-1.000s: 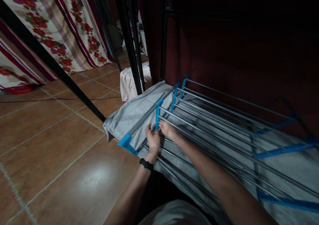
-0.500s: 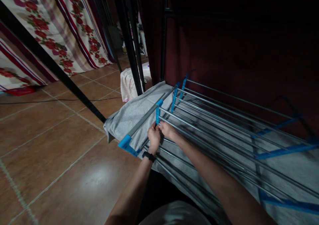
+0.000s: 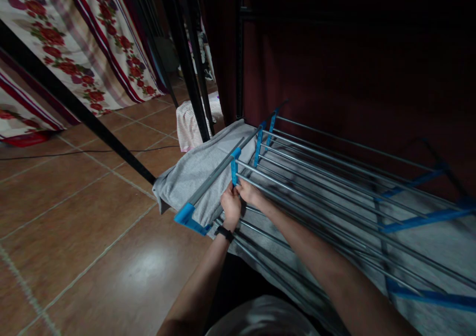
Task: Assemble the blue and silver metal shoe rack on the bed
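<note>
A clothes drying rack (image 3: 297, 189) of grey metal rods and blue plastic brackets lies over a grey cloth. My left hand (image 3: 231, 206) is closed at the lower end of a blue bracket (image 3: 234, 169), fingertips pinched against it; a black band circles that wrist. Pressed up beside it, my right hand (image 3: 249, 193) has curled fingers at the same bracket, next to the rod end. My fingers cover the exact spot they grip. A thicker grey bar (image 3: 210, 182) runs along the rack's left end to a blue corner piece (image 3: 190, 219).
Grey cloth (image 3: 178, 187) drapes past the rack's left end. Black metal posts (image 3: 111, 145) rise at the left. Beyond are a flowered curtain (image 3: 52, 38), a striped cloth (image 3: 188, 127) and a thin cable (image 3: 74, 152) on the tiled floor (image 3: 92, 256). A dark red wall (image 3: 334, 88) stands behind.
The view has shifted slightly, so the scene sits a little further left. Both hands remain at the same bracket, with almost no visible movement of the rack.
</note>
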`<state>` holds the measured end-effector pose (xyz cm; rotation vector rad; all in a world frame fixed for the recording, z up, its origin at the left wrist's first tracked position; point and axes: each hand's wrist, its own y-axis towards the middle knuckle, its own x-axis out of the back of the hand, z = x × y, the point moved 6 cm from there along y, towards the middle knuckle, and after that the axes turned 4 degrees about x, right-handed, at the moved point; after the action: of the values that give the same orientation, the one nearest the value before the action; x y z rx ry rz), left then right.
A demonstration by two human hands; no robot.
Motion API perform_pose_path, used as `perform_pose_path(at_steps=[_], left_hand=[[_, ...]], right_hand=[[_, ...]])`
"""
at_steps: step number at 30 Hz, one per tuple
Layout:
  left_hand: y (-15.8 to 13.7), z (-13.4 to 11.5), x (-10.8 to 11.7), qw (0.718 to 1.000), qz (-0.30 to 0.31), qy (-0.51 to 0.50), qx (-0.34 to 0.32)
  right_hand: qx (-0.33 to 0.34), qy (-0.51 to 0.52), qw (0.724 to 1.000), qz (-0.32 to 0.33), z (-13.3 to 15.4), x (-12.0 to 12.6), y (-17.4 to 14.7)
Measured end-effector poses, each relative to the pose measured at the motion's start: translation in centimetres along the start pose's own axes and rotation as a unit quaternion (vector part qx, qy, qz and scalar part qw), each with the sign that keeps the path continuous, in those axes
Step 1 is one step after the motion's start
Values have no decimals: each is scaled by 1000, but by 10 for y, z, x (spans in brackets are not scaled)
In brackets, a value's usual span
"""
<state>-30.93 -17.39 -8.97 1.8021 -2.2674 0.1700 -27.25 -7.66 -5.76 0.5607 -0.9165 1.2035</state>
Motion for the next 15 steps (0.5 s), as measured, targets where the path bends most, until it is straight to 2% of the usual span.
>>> perform_pose_path(at_steps=[3,6,8,12,14,15], left_hand=[[0,-3,-1,996,14,77,-31],[2,-3,-1,995,34,86,-39],[4,-3,-1,996,45,70,-40],[5,-3,1,997,50,12,-56],[4,-4,0,995,59,-17,-80],[4,-3,0,993,67,-26,-91]], right_hand=[[1,-3,1000,-13,4,3,-3],[-8,-14,1000,-26,9,5,-17],[8,-37,998,-55,11,7,-39],[53,-63,989,-125,0,11,-118],[30,-49,988,-140,-23,11,-172],[-7,-34,986,-163,-40,11,-202]])
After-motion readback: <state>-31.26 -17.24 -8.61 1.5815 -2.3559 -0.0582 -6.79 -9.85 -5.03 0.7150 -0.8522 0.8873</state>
